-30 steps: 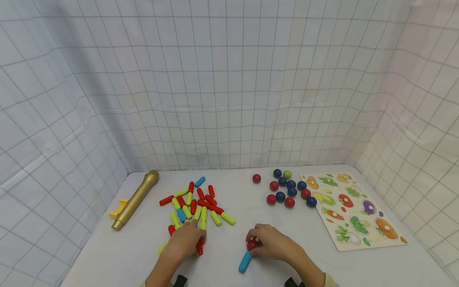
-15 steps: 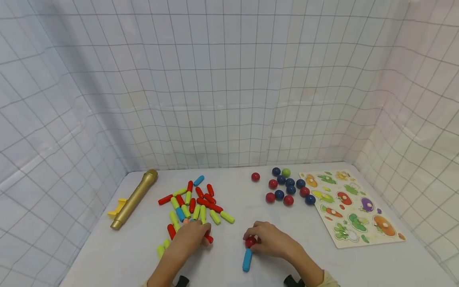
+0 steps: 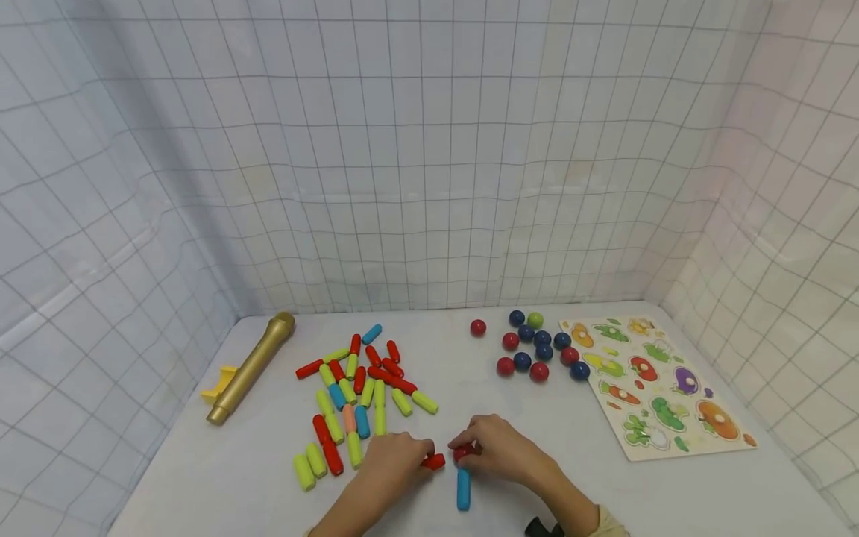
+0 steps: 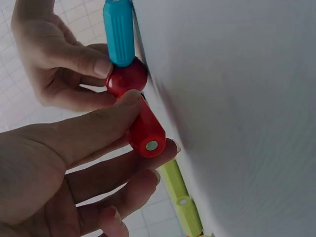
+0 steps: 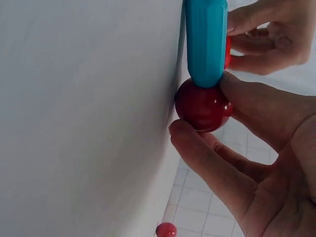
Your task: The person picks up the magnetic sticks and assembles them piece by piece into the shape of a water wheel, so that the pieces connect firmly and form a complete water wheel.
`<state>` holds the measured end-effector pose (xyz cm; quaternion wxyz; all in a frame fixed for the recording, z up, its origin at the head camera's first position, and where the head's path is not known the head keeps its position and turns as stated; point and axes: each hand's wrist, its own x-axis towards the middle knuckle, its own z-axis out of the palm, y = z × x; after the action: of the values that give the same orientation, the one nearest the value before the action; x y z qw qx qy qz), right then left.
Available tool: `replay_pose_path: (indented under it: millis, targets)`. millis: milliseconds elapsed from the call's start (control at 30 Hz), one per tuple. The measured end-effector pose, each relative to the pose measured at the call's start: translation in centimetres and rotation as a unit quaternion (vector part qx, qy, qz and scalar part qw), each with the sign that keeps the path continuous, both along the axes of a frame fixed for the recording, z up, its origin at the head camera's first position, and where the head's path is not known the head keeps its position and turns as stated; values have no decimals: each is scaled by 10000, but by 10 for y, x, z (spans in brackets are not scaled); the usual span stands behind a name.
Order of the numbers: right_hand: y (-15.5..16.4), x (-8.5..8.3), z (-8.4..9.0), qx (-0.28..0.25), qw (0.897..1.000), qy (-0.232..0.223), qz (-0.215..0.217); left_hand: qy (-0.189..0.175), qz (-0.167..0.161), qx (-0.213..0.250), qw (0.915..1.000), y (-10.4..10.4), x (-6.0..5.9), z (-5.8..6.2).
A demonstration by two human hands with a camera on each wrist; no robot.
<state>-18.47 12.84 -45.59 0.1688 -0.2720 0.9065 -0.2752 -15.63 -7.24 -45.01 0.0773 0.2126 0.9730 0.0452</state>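
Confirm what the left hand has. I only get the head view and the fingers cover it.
Observer: The left hand pinches a red stick between thumb and fingers; left wrist view shows a pale dot on its end face.
Operator: Is it on the red ball yet?
Observer: Its far end sits right at the red ball; contact itself I cannot tell.
Operator: And the blue stick?
Observer: In the right wrist view the blue stick has its end against that ball, which the right hand holds between thumb and fingers.
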Motion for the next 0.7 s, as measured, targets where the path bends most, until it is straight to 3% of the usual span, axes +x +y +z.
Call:
replay_pose_path:
  millis: [333,500,700]
  targets:
    - [-9,8,3,-54,9988,-299,-378,95,-19,25,10000,6,5,-4]
    - [-6,7,3,-117,9987,-357,-357,-120,54,388,9992,-6,-2,1]
    - [1,3,3,-133,9990,-351,-231,626,668,343,9952,-46,-21,8]
